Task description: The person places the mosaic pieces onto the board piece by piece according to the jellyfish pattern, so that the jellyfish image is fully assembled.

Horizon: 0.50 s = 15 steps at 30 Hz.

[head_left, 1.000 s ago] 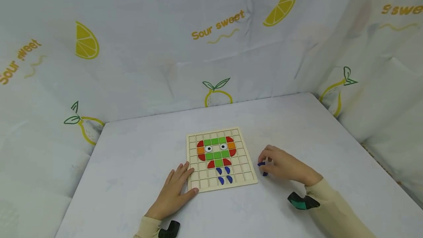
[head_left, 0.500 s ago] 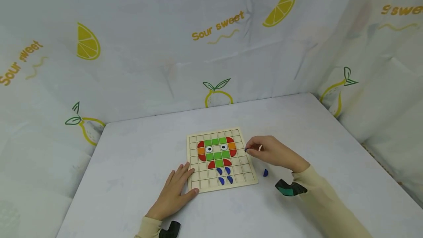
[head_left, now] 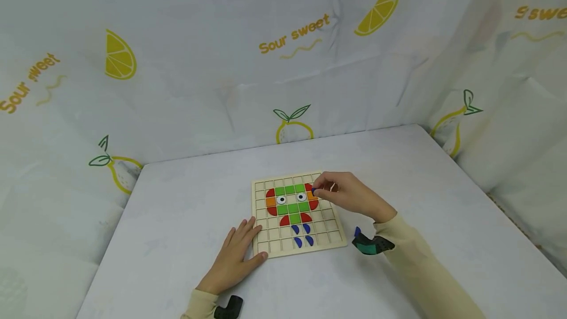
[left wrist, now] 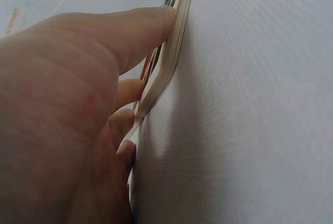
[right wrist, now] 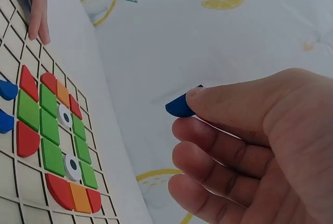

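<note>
A cream wooden grid board [head_left: 325, 230] lies on the white table, bearing a figure of green squares [head_left: 294, 218], red rounded corner tiles, orange squares and two round eye pieces [head_left: 281, 200]. Below the figure sit several blue half-round tiles [head_left: 298, 242]. With fingers spread, my left hand [head_left: 235, 260] rests on the board's lower left; in the left wrist view its thumb touches the board's edge [left wrist: 179, 31]. Over the board's upper right, my right hand [head_left: 352, 193] pinches a blue half-round tile [right wrist: 179, 105] between thumb and forefinger, held above the surface in the right wrist view.
Another blue tile [head_left: 357, 231] lies on the table right of the board, partly covered by the black-and-green wrist camera [head_left: 372, 245]. White cloth [head_left: 199, 112] printed with lemons hangs behind the table [head_left: 177, 201] and along its sides.
My right hand picked up one blue half-round tile from beside the board and moved left and away over the board's upper right. The left hand stayed on the board.
</note>
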Available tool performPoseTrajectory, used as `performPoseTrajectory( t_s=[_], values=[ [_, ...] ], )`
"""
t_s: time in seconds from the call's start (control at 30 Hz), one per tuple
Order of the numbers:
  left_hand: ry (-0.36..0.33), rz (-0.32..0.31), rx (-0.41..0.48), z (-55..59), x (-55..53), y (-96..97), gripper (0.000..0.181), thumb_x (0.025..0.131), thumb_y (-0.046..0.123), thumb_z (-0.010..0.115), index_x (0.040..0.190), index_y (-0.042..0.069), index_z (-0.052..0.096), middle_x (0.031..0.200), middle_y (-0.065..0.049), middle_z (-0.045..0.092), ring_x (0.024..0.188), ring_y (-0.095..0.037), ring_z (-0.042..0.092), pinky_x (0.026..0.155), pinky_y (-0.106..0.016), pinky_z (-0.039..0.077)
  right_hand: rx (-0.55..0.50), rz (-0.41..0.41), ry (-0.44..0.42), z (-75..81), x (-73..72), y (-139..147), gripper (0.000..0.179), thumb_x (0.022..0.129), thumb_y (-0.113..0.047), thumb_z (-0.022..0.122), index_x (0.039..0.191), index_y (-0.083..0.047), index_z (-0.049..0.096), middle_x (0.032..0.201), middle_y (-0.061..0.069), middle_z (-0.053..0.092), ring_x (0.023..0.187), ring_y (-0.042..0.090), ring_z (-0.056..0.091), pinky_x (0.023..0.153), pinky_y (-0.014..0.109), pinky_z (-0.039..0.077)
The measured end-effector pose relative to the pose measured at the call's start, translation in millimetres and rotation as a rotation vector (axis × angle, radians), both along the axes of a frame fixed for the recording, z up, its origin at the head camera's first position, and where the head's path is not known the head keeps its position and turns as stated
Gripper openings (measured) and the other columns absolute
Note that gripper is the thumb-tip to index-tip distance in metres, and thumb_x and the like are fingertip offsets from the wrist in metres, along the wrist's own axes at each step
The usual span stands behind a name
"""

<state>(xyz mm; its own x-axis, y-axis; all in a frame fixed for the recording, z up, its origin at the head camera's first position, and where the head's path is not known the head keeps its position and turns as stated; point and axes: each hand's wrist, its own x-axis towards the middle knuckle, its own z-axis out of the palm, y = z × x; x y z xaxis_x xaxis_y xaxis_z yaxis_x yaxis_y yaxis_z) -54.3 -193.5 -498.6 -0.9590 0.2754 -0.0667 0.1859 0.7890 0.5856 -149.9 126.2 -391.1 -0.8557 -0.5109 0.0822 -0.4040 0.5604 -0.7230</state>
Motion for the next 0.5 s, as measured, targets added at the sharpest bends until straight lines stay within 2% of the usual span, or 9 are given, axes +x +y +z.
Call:
performPoseTrajectory(
  t_s=[0.27,0.5],
  values=[
    [0.001,0.002,-0.002,-3.1,-1.1,0.3,0.071,0.094,0.051,0.064,0.153,0.015,0.045,0.168,-0.004,0.029,0.159,-0.028,0.016,0.130,-0.054,0.006,-0.061,0.044,-0.023,-3.3,-4.8,-19,0.008,0.098,-0.017,0.067,0.105,-0.014,0.068,0.096,-0.002,0.070,0.088,0.015,0.060,0.076,0.024,0.054],
    [-0.006,0.004,0.002,-2.3,-1.0,0.8,0.072,0.094,0.051,0.065,0.153,0.015,0.045,0.169,-0.005,0.028,0.159,-0.029,0.016,0.129,-0.055,0.006,-0.060,0.072,-0.047,-7.4,-6.9,-34,0.010,0.098,-0.018,0.066,0.107,-0.014,0.070,0.099,0.005,0.073,0.088,0.014,0.061,0.076,0.025,0.055]
  ],
)
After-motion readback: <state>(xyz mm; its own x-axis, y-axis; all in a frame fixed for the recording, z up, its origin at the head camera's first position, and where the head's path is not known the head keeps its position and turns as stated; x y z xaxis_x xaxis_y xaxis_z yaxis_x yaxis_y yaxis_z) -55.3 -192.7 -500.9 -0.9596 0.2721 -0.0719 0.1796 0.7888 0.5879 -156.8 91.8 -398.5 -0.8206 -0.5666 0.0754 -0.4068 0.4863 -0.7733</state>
